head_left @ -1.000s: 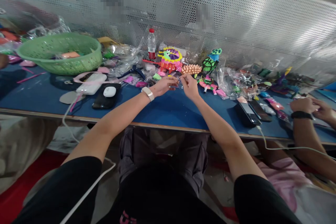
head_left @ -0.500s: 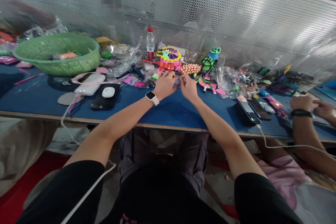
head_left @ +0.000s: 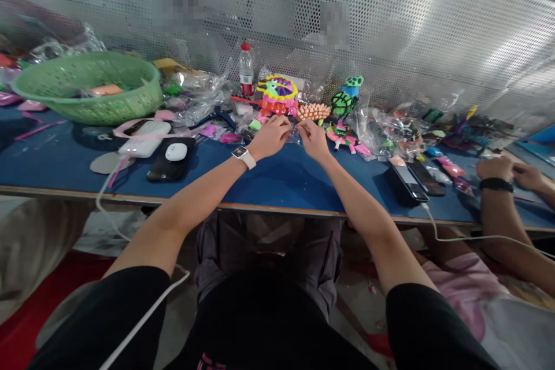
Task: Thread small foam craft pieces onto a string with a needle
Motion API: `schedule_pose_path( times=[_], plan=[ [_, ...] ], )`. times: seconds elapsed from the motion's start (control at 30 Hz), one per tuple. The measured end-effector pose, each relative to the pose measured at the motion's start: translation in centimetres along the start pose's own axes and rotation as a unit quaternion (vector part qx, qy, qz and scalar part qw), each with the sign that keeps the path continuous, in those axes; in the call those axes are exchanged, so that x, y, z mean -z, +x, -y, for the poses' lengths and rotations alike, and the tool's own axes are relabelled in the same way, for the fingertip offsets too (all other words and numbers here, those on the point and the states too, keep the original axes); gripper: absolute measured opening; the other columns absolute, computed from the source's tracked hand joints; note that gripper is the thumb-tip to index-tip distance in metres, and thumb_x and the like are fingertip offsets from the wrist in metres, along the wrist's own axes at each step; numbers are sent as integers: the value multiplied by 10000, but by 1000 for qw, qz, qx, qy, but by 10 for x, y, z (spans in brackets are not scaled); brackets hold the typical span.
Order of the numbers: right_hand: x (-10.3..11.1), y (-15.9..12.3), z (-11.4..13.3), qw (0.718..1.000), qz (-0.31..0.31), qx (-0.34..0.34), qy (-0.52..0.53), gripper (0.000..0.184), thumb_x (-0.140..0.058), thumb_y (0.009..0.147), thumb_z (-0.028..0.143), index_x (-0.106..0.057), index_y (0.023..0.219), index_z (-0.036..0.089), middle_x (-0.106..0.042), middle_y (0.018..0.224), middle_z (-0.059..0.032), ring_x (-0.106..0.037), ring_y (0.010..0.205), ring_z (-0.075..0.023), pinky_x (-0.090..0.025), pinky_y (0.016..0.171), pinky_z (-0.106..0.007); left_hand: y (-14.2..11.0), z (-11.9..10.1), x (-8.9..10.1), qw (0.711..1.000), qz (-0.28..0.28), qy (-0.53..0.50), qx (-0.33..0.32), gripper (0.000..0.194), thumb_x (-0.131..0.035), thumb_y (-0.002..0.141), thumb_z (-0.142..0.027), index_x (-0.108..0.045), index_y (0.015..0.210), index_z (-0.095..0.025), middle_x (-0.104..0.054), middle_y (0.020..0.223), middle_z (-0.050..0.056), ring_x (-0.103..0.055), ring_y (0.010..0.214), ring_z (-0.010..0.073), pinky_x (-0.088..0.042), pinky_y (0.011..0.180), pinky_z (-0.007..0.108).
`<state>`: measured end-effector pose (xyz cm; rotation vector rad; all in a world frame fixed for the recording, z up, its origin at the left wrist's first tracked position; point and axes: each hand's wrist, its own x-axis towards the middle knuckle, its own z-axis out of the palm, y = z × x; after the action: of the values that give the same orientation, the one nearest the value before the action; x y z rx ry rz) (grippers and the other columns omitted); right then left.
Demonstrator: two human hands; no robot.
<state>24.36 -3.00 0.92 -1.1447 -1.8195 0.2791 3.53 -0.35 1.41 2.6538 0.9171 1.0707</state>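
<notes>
My left hand (head_left: 271, 136), with a watch (head_left: 243, 156) on its wrist, is held over the blue table with fingers bent together. Close by on its right, my right hand (head_left: 313, 139) has thumb and fingers pinched. A scrap of something clear and shiny shows between the fingertips, too small to name. Just behind the hands stand clay figures: a yellow-rimmed round one with a purple and green face (head_left: 277, 89), a spiky orange piece (head_left: 313, 111), and a green and black figure with a blue top (head_left: 344, 102). A pink figure with a green face (head_left: 341, 134) lies right of my right hand.
On the left are a green basket (head_left: 93, 113), a white power bank (head_left: 150, 137) and a black phone (head_left: 167, 169) with a white case on it. Behind stands a bottle (head_left: 246, 71). Clear bags (head_left: 390, 127), another phone (head_left: 407, 185) and a co-worker's hands (head_left: 496, 169) are at the right.
My two hands have drawn slightly apart at the fingertips. The whole view has shifted a little; the objects on the table look unmoved.
</notes>
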Motion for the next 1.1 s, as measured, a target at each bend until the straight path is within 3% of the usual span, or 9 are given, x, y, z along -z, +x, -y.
schedule_pose_path(
  times=[0.1, 0.33, 0.43, 0.53, 0.73, 0.83, 0.93, 1.0, 1.1],
  plan=[
    [10, 1, 0, 999, 33, 15, 23, 160, -599, 1092, 326, -640, 958, 248, -592, 723, 32, -495, 626, -155, -402, 688, -327, 5, 8, 7, 990, 30, -136, 24, 196, -636, 1049, -183, -825, 1001, -199, -768, 1188, 135, -724, 1130, 285, -560, 1114, 475],
    [24, 5, 5, 987, 117, 40, 102, 415, -691, 1040, 647, -677, 920, 251, -579, 728, 15, -473, 650, -157, -404, 636, -327, 6, 10, 30, 916, 157, -355, 96, 95, -828, 932, -307, -895, 956, -244, -845, 1046, 93, -768, 974, 234, -611, 938, 387],
    [20, 6, 4, 978, 131, 17, 160, 559, -706, 972, 823, -642, 915, 271, -514, 664, 46, -424, 594, -141, -359, 585, -321, 4, 6, 33, 897, 156, -397, 112, 61, -889, 888, -305, -890, 903, -247, -842, 1005, 94, -766, 910, 218, -618, 894, 380],
    [10, 5, 5, 967, 127, -6, 220, 681, -678, 894, 968, -600, 949, 293, -443, 611, 85, -352, 532, -123, -312, 537, -317, 1, 3, 29, 877, 143, -445, 112, 195, -948, 888, -419, -869, 894, -241, -823, 981, 92, -758, 891, 209, -635, 888, 388],
    [-9, 2, 11, 953, 83, -43, 289, 706, -668, 882, 996, -576, 999, 306, -444, 624, 99, -289, 495, -108, -274, 501, -308, -3, 2, 16, 825, 111, -539, 131, 390, -989, 851, -567, -803, 893, -226, -784, 970, 78, -748, 856, 201, -649, 838, 404],
    [-8, 4, 8, 968, 33, -38, 246, 628, -646, 959, 923, -606, 972, 296, -365, 587, 104, -285, 494, -123, -267, 510, -314, 0, 4, 14, 850, 64, -497, 161, 285, -915, 924, -477, -808, 952, -214, -787, 969, 81, -739, 842, 191, -643, 812, 372],
    [-5, 4, 5, 990, -31, -39, 135, 493, -648, 1054, 752, -627, 933, 274, -419, 600, 73, -361, 527, -141, -292, 547, -322, 3, 3, 11, 910, -54, -369, 181, 114, -802, 964, -310, -790, 973, -198, -806, 1023, 91, -726, 889, 190, -628, 855, 349],
    [-4, 3, 5, 995, -65, -36, 71, 399, -625, 1103, 625, -636, 936, 262, -494, 627, 50, -439, 557, -153, -339, 586, -327, 2, 1, 8, 945, -109, -264, 157, 36, -751, 951, -226, -768, 968, -199, -807, 1076, 99, -725, 957, 211, -619, 925, 371],
    [-7, 0, 8, 996, -78, -28, 24, 326, -591, 1133, 526, -637, 949, 261, -537, 660, 38, -499, 592, -165, -391, 636, -330, -2, -6, 2, 980, -120, -132, 92, 43, -747, 950, -217, -751, 993, -214, -786, 1117, 111, -720, 1045, 265, -593, 1017, 436]
  ],
)
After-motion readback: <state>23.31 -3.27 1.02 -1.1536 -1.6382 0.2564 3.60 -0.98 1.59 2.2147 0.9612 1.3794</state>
